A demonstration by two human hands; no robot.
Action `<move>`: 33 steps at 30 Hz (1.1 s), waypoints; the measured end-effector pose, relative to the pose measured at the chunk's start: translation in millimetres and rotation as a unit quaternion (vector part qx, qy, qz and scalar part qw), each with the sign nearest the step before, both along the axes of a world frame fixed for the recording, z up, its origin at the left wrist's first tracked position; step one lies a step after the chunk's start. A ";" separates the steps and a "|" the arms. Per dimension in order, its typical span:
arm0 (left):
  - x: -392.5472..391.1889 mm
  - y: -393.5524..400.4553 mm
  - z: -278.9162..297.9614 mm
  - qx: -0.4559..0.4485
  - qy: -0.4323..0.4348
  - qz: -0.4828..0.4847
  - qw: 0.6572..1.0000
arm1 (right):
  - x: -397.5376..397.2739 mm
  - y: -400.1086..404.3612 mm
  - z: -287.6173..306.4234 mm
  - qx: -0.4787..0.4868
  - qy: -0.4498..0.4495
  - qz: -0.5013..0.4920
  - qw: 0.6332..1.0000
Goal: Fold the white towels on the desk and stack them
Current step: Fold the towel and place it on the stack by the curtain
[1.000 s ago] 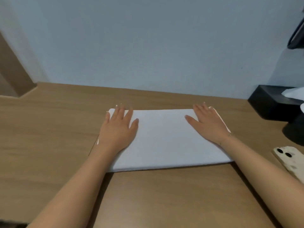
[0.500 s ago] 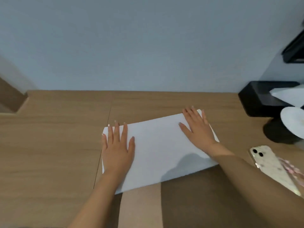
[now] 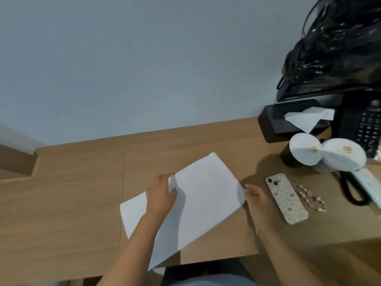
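A flat rectangular white towel (image 3: 202, 205) is being shown lying askew on the brown wooden desk (image 3: 72, 203), its near corner overhanging the front edge. The towel's far long edge is being gripped by the left hand (image 3: 161, 195), whose fingers are curled over that edge. The towel's right-hand corner is being pinched by the fingertips of the right hand (image 3: 256, 200). Just beside the right hand, a cream patterned smartphone (image 3: 286, 198) is being shown lying flat, with a pink beaded strap (image 3: 309, 198) alongside it. Farther right, 2 round white lids (image 3: 327, 153) are being displayed in front of a black rectangular tissue box (image 3: 288, 120), from which 1 white tissue (image 3: 307, 118) is protruding. A black desk telephone (image 3: 365, 124) is being shown at the frame's right edge.
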State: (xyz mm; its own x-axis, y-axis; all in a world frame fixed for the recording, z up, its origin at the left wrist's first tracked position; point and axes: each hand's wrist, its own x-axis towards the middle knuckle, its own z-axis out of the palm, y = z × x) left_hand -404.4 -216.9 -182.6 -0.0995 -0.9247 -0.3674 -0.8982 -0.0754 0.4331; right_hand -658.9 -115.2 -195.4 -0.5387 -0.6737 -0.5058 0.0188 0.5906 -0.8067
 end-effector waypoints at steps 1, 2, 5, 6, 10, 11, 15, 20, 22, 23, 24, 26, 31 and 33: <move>-18.4 -9.3 0.3 0.007 0.030 -0.005 0.999 | -7.0 4.5 -5.3 0.011 0.012 -0.013 1.000; -36.6 -18.9 -1.2 0.020 0.054 -0.011 0.998 | -14.6 6.5 -10.4 0.024 0.018 -0.023 0.999; -82.0 -43.8 -11.6 0.070 0.085 -0.030 0.993 | -30.8 4.4 -20.0 0.075 -0.025 -0.009 0.997; -93.5 -50.6 -16.1 0.083 0.090 -0.035 0.992 | -33.7 3.6 -22.7 0.088 -0.026 0.013 0.996; -120.5 -71.5 -35.1 0.091 0.079 -0.051 0.991 | -29.3 -1.0 -32.8 0.076 0.064 0.107 0.989; -123.4 -75.0 -39.5 0.092 0.075 -0.050 0.992 | -26.8 -2.7 -35.0 0.074 0.088 0.130 0.985; -125.0 -86.1 -53.3 0.097 0.068 -0.057 0.991 | -24.5 -6.2 -40.4 0.093 0.182 0.196 0.959; -109.9 -86.6 -47.8 0.104 0.096 -0.094 0.985 | -23.1 -4.2 -39.6 0.060 0.187 0.203 0.959; -97.4 -79.9 -34.8 0.088 0.149 -0.077 0.982 | -23.9 -5.4 -32.9 0.019 0.127 0.208 0.970; -89.9 -76.2 -26.7 0.083 0.171 -0.055 0.980 | -24.5 -8.3 -26.6 -0.007 0.082 0.216 0.973; -79.3 -71.0 -15.7 0.087 0.195 -0.025 0.977 | -22.1 -12.5 -18.6 -0.031 0.040 0.227 0.973; -64.5 -63.3 4.1 0.082 0.244 0.021 0.966 | -20.6 -23.7 -2.2 -0.066 -0.004 0.223 0.973; -3.9 -46.8 67.7 -0.008 0.341 0.116 0.933 | 25.4 -72.7 54.6 -0.185 -0.068 0.193 0.961; 27.7 -40.8 91.1 -0.050 0.376 0.140 0.915 | 52.1 -86.1 77.1 -0.213 -0.102 0.227 0.945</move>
